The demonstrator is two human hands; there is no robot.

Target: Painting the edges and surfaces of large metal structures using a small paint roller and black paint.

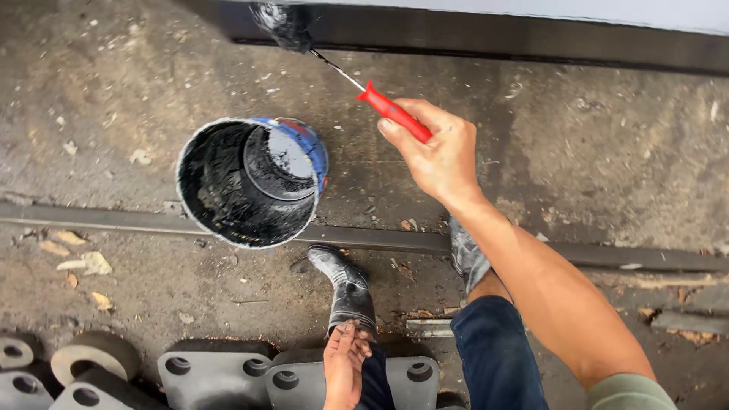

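- Rough, dirty concrete floor [114, 91] outdoors, with a metal rail [91, 219] set across it and a dark painted band [493, 36] along the wall base up top.
- Right hand [437, 152] is closed around the red handle of a small paint roller [292, 24]; the black-loaded roller head is pressed on that band.
- Left hand [343, 368] rests loosely curled on the knee, holding nothing.
- Paint bucket [250, 181] sits open on the floor, just beside the rubber boot [345, 288].
- Risks, I'd say: a shifted foot could knock the bucket over, and the loaded roller may drip black on the concrete.
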